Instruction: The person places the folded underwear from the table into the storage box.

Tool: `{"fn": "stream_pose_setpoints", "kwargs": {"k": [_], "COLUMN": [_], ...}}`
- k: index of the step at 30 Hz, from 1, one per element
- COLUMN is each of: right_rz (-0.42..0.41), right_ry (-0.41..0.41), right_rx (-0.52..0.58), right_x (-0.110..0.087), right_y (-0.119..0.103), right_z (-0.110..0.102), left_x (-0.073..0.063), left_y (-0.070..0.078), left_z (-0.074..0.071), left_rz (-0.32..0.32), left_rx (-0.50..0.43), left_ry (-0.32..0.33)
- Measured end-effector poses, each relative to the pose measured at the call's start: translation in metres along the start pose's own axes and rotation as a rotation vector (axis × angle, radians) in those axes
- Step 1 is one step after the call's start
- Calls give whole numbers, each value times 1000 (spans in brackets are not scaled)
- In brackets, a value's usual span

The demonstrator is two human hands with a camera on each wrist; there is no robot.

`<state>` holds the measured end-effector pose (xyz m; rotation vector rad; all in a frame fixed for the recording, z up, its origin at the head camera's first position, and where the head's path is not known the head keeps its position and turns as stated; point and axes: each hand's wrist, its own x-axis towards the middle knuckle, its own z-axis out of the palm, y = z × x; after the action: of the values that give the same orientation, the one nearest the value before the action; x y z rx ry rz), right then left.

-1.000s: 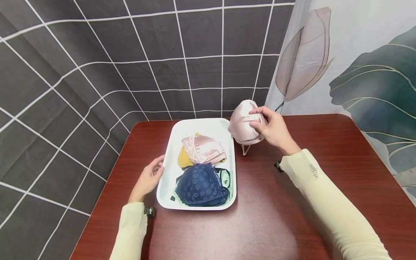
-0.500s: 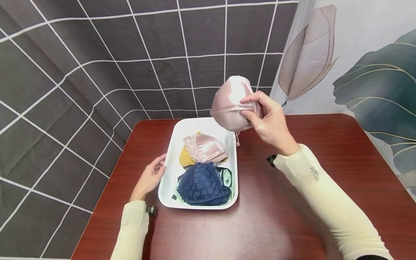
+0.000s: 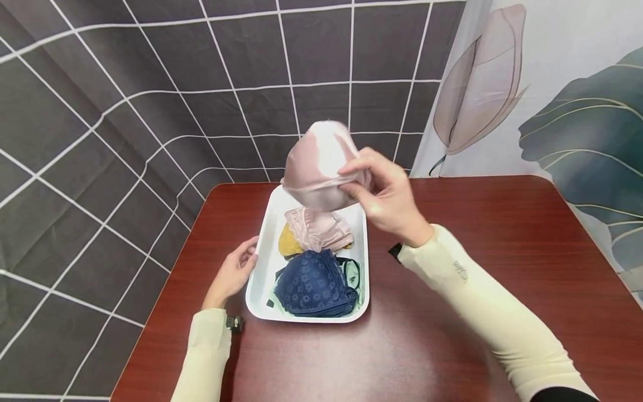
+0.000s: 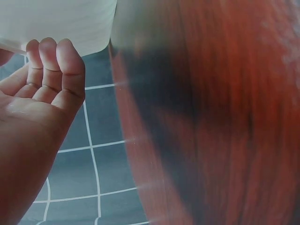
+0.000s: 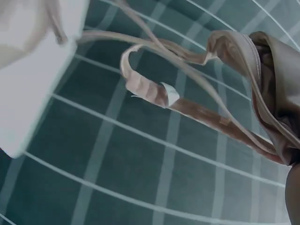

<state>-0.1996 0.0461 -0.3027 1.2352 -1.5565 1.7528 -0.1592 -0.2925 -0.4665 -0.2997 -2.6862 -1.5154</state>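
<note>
My right hand pinches a pale pink satin bra between thumb and fingers, raised over the back of a white tray. Its straps hang loose in the right wrist view, where only a sliver of the hand shows. My left hand is at the tray's left side, its loosely bent fingers touching the outer wall. Inside the tray, another pink bra with lace lies on a mustard-yellow garment. In front of it, a navy lace bra lies over a mint-green garment.
The tray stands on a reddish-brown wooden table. A dark grey curtain with white grid lines hangs behind and to the left. At the right hangs a pale curtain with a leaf pattern.
My right hand has lifted the pink bra from beside the tray's right edge and carried it left over the tray's back. The left hand stays at the tray's side.
</note>
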Motion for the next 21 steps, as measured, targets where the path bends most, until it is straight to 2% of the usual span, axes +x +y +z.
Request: {"fn": "stream_pose_setpoints", "kwargs": {"k": [5, 10, 16, 21], "right_rz": [126, 293, 460, 644], "right_ry": [-95, -180, -282, -356], "right_rx": [-79, -147, -277, -485], "right_x": [-32, -55, -67, -72], "right_y": [38, 68, 90, 96], "right_z": [18, 29, 32, 28], "left_x": [-2, -3, -4, -4], "left_y": [1, 1, 4, 7], "left_z": [1, 1, 1, 1], "left_rz": [-25, -3, -21, -50], "left_rx": [4, 13, 18, 23], "left_ry": [-6, -3, -5, -16]}}
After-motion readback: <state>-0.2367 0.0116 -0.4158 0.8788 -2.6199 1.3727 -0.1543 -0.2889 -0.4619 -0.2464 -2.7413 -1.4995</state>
